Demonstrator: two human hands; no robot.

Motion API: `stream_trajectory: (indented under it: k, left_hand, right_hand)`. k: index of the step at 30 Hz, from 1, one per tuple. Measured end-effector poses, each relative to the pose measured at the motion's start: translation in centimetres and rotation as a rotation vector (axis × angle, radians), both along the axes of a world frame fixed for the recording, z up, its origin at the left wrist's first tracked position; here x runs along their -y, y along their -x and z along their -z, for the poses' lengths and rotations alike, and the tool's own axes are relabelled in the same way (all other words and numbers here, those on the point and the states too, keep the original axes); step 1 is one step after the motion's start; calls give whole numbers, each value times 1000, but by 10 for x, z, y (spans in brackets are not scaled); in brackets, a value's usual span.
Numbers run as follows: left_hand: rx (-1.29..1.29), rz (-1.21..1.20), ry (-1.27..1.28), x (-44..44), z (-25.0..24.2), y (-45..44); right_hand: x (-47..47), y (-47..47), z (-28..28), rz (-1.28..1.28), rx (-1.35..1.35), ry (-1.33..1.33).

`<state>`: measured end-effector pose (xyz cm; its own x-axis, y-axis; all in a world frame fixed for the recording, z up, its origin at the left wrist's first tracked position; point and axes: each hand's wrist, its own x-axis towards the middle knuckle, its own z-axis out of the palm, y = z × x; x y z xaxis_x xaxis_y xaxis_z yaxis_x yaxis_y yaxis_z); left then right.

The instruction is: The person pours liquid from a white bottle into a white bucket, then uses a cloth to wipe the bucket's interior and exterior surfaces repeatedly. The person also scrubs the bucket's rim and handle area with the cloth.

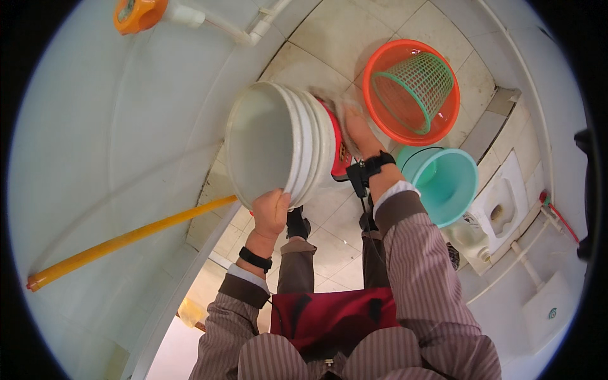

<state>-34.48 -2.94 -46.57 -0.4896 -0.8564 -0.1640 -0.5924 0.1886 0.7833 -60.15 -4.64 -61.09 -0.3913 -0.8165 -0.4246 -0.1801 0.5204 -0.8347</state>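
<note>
A white plastic bucket (306, 147) is tilted on its side in front of me, its mouth facing left and its inside pale. With my left hand (270, 213) I grip its rim at the near edge, thumb on the outside. My right hand (362, 133) presses a greyish-brown cloth (336, 99) against the far end of the bucket, beside a red label (338, 142) that bears writing. The cloth is blurred and partly hidden under my fingers. A black band with a small device sits on my right wrist.
Right of the bucket stand an orange basin (375, 111) holding a green mesh basket (434, 76), and a turquoise bucket (444, 190). A plastic jug (468, 237) is beside the squat toilet (510, 199). A yellow pole (133, 239) leans at left; an orange-handled valve (142, 14) juts out above.
</note>
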Motion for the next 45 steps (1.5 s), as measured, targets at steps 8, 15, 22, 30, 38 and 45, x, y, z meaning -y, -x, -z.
stream_trajectory:
  k: [8,15,22,30,38,45]
  left_hand:
    - [26,126,88,5,-6,16]
    - [-15,-55,70,1,7,-1]
    - [37,-237,-22,24,15,-23]
    - [34,-280,30,31,5,21]
    - [-59,-349,-43,25,14,10]
    - [79,-199,27,11,5,19]
  right_hand:
    - [-79,-48,-36,332,-110,-246]
    - [-48,-14,-30,278,41,-66]
    - [-96,-23,56,602,-133,-204]
    - [-69,-159,-82,308,-82,137]
    - [-84,-52,33,622,-145,-212]
    - [-82,-15,4,885,451,184]
